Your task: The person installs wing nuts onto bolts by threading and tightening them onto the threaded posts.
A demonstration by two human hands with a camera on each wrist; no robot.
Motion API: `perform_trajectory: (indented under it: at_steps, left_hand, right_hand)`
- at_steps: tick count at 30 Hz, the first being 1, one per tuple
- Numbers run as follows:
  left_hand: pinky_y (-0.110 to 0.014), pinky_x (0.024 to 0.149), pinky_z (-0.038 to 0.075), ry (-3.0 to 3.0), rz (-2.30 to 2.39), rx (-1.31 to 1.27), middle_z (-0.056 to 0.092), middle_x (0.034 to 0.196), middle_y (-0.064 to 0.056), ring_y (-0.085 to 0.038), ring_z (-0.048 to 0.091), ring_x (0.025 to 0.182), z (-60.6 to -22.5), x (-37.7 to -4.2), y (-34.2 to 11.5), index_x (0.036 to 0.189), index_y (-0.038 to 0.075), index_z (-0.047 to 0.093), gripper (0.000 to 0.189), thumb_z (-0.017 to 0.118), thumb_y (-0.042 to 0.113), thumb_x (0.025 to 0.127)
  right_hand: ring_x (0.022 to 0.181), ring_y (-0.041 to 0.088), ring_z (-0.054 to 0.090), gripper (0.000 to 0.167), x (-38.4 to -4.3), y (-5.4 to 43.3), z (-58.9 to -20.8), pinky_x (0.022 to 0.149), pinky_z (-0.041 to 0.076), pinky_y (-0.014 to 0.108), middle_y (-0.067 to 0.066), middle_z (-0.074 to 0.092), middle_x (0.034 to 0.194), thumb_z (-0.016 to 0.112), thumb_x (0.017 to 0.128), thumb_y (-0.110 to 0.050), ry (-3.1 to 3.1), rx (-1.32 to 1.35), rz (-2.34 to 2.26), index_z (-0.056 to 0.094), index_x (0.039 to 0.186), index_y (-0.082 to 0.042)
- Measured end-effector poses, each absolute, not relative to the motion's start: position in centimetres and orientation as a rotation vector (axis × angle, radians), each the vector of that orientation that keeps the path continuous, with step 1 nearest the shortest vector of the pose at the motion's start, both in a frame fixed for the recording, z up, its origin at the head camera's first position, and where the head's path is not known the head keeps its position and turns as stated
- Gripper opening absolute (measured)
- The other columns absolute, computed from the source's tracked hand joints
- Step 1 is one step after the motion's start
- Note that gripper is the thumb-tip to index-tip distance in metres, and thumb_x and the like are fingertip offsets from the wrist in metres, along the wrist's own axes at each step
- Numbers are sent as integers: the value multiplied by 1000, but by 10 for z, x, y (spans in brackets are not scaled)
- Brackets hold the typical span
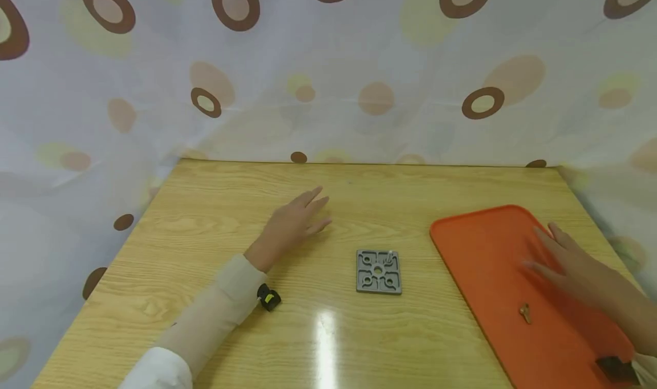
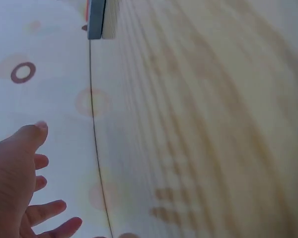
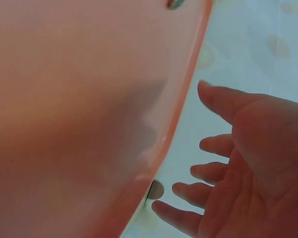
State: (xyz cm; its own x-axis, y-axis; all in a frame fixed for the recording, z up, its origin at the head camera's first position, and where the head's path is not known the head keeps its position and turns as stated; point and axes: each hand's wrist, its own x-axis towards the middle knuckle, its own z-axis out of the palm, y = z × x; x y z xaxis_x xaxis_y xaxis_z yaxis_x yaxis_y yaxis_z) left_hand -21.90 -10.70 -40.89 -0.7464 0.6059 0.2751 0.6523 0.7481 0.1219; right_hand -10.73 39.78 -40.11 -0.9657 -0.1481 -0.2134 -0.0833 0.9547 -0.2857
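Observation:
My left hand point(image 1: 288, 225) hovers over the wooden table, left of a square grey metal plate point(image 1: 378, 284). Its fingers are spread and hold nothing. The plate has round holes and raised ribs, and a small silver peg stands at its far right corner. In the left wrist view the plate's edge point(image 2: 95, 22) shows at the top. Over an orange tray point(image 1: 474, 263) is my right hand point(image 1: 582, 272), fingers loosely extended and nothing in them. On the tray, nearer me than that hand's fingers, lies a small brass-coloured piece point(image 1: 525, 313), too small to make out its kind.
The tray covers the right part of the wooden table point(image 1: 215, 206). A spotted cloth point(image 1: 328, 64) hangs behind the table and along both sides. A black strap device point(image 1: 268, 298) sits on the left wrist, and another point(image 1: 616, 370) on the right.

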Motion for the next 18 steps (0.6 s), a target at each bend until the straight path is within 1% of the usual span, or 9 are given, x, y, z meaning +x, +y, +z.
perform_trajectory:
  at_steps: [2,5,6,7,9,11,13,16,18]
  left_hand:
    - [-37,87,47,-2637,-282,-1055,45,138,-7,-24,49,118,-408,-215,-96,131,12,53,45,55,37,93]
    - [-34,86,46,-2507,-263,-1172,54,127,-5,-21,54,109,-402,-204,-75,124,12,58,36,58,28,92]
    - [-34,85,46,-2460,-258,-1210,55,124,-4,-20,55,108,-399,-200,-69,123,12,59,35,59,26,92]
    - [-33,83,47,-2407,-247,-1251,56,122,-3,-19,55,107,-396,-194,-63,121,12,60,33,59,25,91]
    - [-31,83,46,-2310,-238,-1332,58,119,-2,-17,55,106,-389,-184,-49,119,11,61,30,59,23,92]
    - [-27,84,45,-2230,-216,-1426,59,117,-1,-16,55,105,-384,-172,-35,116,12,62,26,57,20,92]
    - [-24,85,44,-2182,-196,-1529,59,115,-1,-14,55,103,-380,-161,-21,112,12,63,21,56,14,92]
    - [-18,88,40,-2172,-140,-1675,60,113,2,-11,55,101,-376,-144,0,110,14,63,21,54,8,92]
    - [-16,89,38,-2182,-113,-1746,60,114,4,-9,55,102,-375,-134,13,113,16,63,24,52,7,94]
  right_hand:
    - [125,59,4,89,-101,404,-404,85,21,70,39,-4,142,43,94,-53,2841,-143,-430,2,146,6]
    - [120,60,20,85,-91,414,-406,87,24,68,43,19,136,40,94,-53,2855,-86,-425,14,142,12]
    - [117,60,25,84,-91,417,-407,86,27,67,43,26,132,40,94,-53,2869,-73,-402,20,140,14]
    - [111,59,33,80,-90,420,-408,82,32,65,43,33,128,43,95,-51,2914,-76,-371,28,137,16]
    - [101,58,43,69,-89,426,-409,74,38,62,42,43,119,48,95,-42,2999,-77,-313,39,129,17]
    - [89,54,51,54,-89,432,-410,65,42,57,41,50,109,56,94,-30,3083,-56,-283,48,120,17]
    - [80,51,55,41,-91,438,-412,59,43,54,39,56,98,62,90,-16,3144,-33,-257,54,110,18]
    - [70,46,57,30,-94,443,-414,55,45,50,34,59,84,63,85,-2,3166,13,-316,55,103,20]
    - [64,41,58,25,-94,446,-417,55,46,48,31,59,78,63,83,4,3183,5,-385,54,98,22]
